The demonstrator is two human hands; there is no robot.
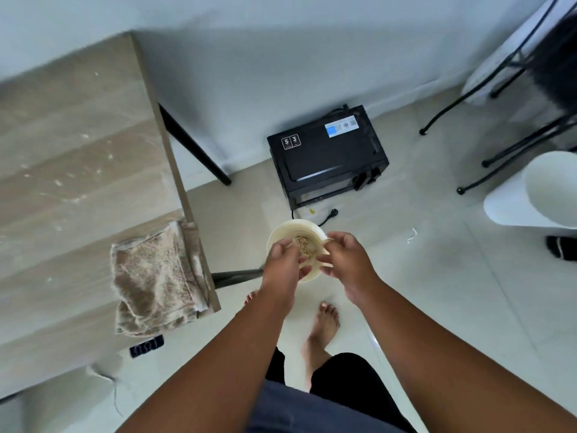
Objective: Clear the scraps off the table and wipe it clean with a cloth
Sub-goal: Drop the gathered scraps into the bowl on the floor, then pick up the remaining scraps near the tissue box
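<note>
Both hands are curled on the scrap-filled bowl (pixel 293 245), left hand (pixel 282 260) and right hand (pixel 345 257), beside the table (pixel 78 167); it should be kept level and tipped slowly over the white bin (pixel 543 189).

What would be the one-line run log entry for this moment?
left hand: holds bowl | right hand: pinches bowl rim | scraps: in bowl | cloth: on table corner
</note>
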